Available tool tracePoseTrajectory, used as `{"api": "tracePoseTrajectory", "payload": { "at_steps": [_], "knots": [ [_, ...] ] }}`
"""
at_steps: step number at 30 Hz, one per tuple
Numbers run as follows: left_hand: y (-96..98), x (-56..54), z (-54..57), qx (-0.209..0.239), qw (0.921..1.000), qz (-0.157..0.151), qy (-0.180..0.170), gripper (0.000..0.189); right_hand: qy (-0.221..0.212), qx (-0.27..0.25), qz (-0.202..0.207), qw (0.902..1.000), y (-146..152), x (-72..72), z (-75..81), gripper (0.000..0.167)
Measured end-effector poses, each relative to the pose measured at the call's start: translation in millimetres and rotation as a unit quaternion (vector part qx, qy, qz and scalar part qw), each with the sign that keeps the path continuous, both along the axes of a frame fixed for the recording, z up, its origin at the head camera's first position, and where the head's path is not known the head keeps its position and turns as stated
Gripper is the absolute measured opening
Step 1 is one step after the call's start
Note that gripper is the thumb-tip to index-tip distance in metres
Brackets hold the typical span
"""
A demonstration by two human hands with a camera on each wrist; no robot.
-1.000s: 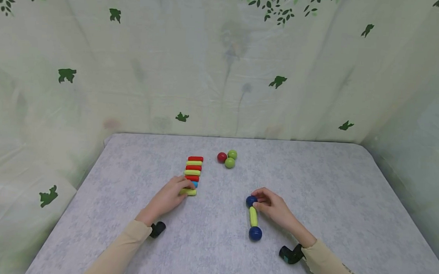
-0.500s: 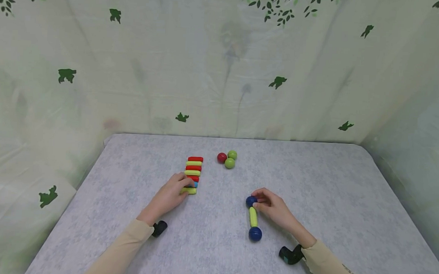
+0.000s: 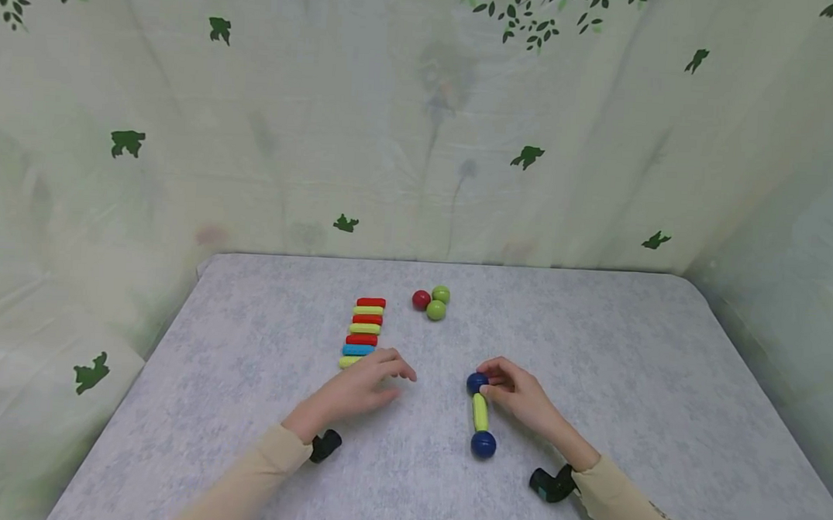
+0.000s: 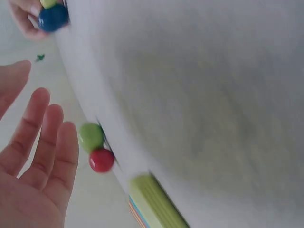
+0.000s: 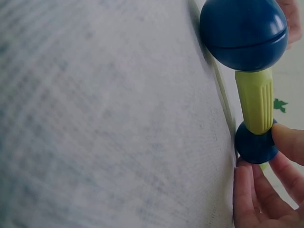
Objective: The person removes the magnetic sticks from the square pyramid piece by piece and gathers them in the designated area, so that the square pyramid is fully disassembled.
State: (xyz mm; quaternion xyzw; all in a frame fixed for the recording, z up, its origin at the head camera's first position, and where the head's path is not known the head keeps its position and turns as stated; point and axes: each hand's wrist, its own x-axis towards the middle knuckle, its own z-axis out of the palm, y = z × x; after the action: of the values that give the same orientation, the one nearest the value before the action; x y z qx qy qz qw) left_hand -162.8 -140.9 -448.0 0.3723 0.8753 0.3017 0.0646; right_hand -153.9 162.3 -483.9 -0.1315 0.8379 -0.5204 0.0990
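My right hand [image 3: 525,400] pinches the far dark blue ball [image 3: 476,382] between thumb and fingers. That ball joins a yellow-green ridged rod [image 3: 480,412], and a second blue ball [image 3: 483,445] caps the rod's near end. In the right wrist view the near ball [image 5: 244,35] looms large, with the thumb [image 5: 289,142] against the far one. My left hand [image 3: 362,386] holds nothing, its fingers loosely extended above the table, just right of a row of rods. The row's nearest yellow-green rod [image 3: 350,362] is partly hidden by this hand; a blue rod [image 3: 358,350] lies beyond it.
Red rods [image 3: 362,340] and yellow-green rods alternate farther back in the row. Towards the table's [image 3: 595,322] back edge, a red ball [image 3: 421,300] and two green balls [image 3: 436,310] sit clustered. A printed curtain [image 3: 394,135] hangs behind.
My left hand has come off the near rods of the row and moved right, its fingers empty. My right hand keeps its hold on the far blue ball.
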Motion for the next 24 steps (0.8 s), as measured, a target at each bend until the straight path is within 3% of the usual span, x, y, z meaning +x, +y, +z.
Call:
{"api": "tracePoseTrajectory", "payload": {
  "at_steps": [7,9,12,16,24],
  "knots": [
    [32.6,12.1,-3.8,-0.021,0.995,-0.094,-0.028,0.025,-0.003,-0.006,-0.007,0.9999,-2,1.5,2.1,0.024],
    [40.9,15.7,-5.9,-0.024,0.992,-0.12,-0.031,0.025,-0.001,-0.006,-0.008,1.0,-5,5.4,12.3,0.024],
    [50.4,20.1,-8.8,-0.022,0.9881,-0.15,-0.028,0.026,-0.001,-0.006,-0.014,0.9999,-5,5.4,12.2,0.024],
    [56.6,22.3,-11.2,-0.019,0.9863,-0.162,-0.026,0.028,-0.004,0.0,-0.024,0.9997,-3,1.2,1.4,0.026],
    [59.9,22.2,-17.2,-0.017,0.9869,-0.157,-0.031,0.032,0.015,0.02,-0.034,0.9991,-1,1.9,-0.9,0.026]
  ]
}}
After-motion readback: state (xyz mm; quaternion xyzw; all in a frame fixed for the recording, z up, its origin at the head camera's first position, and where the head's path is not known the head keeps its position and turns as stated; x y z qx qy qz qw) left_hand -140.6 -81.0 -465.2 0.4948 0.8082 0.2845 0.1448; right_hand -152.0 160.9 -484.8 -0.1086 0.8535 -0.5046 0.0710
